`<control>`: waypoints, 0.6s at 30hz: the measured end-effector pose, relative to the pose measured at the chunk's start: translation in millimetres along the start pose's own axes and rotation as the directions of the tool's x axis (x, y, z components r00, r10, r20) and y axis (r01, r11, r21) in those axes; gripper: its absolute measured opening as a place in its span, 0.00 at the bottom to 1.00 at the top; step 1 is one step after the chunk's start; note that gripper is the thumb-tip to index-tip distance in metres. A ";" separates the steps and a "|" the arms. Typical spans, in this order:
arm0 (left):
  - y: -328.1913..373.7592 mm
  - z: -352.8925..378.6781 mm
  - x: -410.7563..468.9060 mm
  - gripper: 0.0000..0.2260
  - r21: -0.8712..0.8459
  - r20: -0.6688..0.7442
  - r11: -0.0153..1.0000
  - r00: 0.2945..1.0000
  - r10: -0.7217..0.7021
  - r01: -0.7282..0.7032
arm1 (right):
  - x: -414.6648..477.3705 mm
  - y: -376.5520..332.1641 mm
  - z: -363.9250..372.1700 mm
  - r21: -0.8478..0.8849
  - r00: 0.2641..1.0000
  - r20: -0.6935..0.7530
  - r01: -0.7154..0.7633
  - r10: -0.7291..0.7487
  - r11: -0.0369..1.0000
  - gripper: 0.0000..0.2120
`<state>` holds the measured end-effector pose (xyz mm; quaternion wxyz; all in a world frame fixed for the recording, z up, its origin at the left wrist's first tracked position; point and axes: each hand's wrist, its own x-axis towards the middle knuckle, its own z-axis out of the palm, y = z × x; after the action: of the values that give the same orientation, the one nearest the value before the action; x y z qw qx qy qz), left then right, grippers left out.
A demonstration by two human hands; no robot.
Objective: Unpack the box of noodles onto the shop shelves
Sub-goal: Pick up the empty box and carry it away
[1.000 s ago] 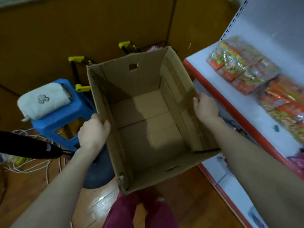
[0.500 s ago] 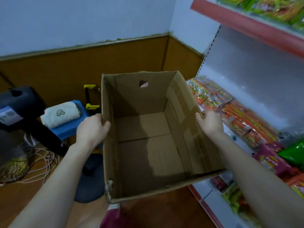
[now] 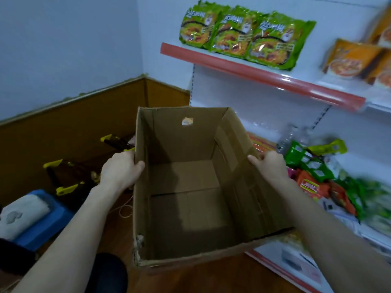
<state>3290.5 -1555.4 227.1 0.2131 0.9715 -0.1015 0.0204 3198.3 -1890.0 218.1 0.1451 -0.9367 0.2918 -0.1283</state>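
Holding: left hand grips the left rim of the cardboard box, thumb inside; right hand grips the right rim.
Box: held upright, just left of the shop shelves, inner floor bare.
Room: blue stool sits well apart, lower left.

Pale blue painted wall and brown wooden wainscot panelling behind blue plastic stool, brown wooden plank floor beside stool

Shop: shelves of noodle packets.
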 end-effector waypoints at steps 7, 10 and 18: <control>20.1 -8.9 -4.4 0.11 -0.019 0.032 0.972 0.972 0.233 -0.232 | -76.7 25.8 -36.4 -0.027 0.983 -0.086 -0.167 0.164 0.986 0.17; 41.0 -9.4 -9.8 0.11 -0.025 0.085 0.945 0.941 0.326 -0.325 | -112.5 42.6 -57.1 -0.028 0.956 -0.159 -0.253 0.246 0.967 0.16; 136.3 18.9 -63.3 0.11 -0.156 0.218 0.835 0.806 0.550 -0.528 | -210.6 126.8 -119.0 -0.048 0.834 -0.239 -0.522 0.498 0.852 0.18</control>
<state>3200.4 -1672.4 260.5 0.2260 0.8867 -0.4004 -0.0489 2927.2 -1890.3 251.4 0.0891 -0.8116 0.5517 -0.1701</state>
